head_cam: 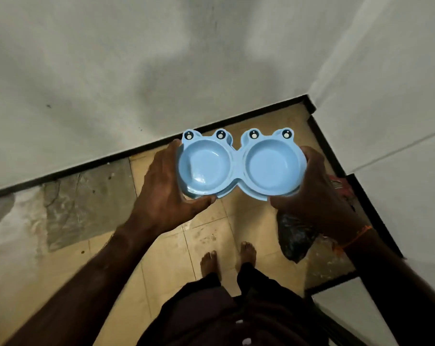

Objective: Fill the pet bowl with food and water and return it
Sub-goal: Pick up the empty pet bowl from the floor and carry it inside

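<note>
- Home interior, a bare corner of a room.
- Plastered walls (111,58), stained, meeting a dark skirting strip (86,166).
- Worn beige floor tiles (204,236), patchy cement area at left.
- Person's bare feet (209,263) on the tiles.

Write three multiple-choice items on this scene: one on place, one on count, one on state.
1. Where is the blue double pet bowl?
A. On the floor
B. Held in the air by both hands
C. On a shelf

2. How many basins does it have?
A. One
B. Two
C. Three

3. What is in the basins?
A. Kibble
B. Water to the brim
C. No food, not filled

Key: 1 B, the left hand and right hand grip its ends above the tiled floor. 2 B, two round basins side by side. 3 C, bare blue bottoms show.
</note>
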Demonstrator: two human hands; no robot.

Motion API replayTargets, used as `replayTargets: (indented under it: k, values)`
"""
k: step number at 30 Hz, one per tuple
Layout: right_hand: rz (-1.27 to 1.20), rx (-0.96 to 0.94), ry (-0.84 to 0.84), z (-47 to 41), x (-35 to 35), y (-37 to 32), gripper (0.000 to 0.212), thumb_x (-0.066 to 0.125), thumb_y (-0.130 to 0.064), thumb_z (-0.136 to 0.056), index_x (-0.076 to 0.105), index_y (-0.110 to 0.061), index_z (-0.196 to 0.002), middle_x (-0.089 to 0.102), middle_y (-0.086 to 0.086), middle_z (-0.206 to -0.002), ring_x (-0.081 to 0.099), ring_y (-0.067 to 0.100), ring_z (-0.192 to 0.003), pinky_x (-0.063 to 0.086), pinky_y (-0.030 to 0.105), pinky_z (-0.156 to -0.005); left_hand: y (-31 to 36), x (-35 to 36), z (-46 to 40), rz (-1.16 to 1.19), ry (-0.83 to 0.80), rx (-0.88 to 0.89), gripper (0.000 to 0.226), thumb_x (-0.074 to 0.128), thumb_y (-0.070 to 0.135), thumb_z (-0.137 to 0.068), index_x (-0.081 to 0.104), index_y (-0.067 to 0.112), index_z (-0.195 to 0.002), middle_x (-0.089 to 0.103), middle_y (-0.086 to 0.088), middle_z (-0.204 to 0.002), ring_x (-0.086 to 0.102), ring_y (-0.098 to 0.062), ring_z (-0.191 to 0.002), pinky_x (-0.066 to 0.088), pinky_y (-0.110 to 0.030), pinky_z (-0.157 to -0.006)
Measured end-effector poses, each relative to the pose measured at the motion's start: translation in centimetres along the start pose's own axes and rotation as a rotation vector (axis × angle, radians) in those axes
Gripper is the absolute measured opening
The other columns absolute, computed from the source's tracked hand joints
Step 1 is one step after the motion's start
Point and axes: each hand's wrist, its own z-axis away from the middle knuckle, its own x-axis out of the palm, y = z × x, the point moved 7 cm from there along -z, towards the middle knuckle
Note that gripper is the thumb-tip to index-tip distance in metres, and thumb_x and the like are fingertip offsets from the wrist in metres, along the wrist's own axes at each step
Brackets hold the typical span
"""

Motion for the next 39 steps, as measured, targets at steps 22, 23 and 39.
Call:
replayTargets:
  k: [22,23,39]
  values:
    - [-0.083,0.196,0.656,24.9,-20.1,-1.3,0.108,0.099,-0.048,-0.048,0.047,-0.04,-0.142,0.054,-0.014,-0.135,0.054,0.015,-0.124,0.057,0.041,-0.09,29.1,0.6,-2.2,0.492,-0.348,0.723,0.087,0.093,0.042,-0.056,0.047,0.046,-0.13,0.055,0.038,-0.127,0.054,0.014,-0.118,0.041,-0.001,-0.089]
    - [-0.071,0.195,0.693,25.9,-20.8,-1.4,0.103,0.099,-0.048,-0.048,0.048,-0.043,-0.138,0.055,-0.02,-0.131,0.055,0.012,-0.121,0.056,0.033,-0.087,30.3,1.5,-2.4,0.503,-0.374,0.755,0.089,0.093,0.043,-0.056,0.047,0.042,-0.132,0.056,0.038,-0.127,0.054,0.013,-0.119,0.04,0.0,-0.09]
    - [0.018,0.773,1.24,39.6,-18.2,-4.7,0.116,0.092,-0.063,-0.048,0.034,-0.047,-0.147,0.038,-0.028,-0.135,0.041,-0.005,-0.126,0.052,0.039,-0.103,44.5,8.4,-0.2,0.619,-0.832,1.256,0.086,0.083,0.066,-0.051,0.039,0.063,-0.126,0.051,0.046,-0.122,0.052,0.019,-0.109,0.046,-0.004,-0.08]
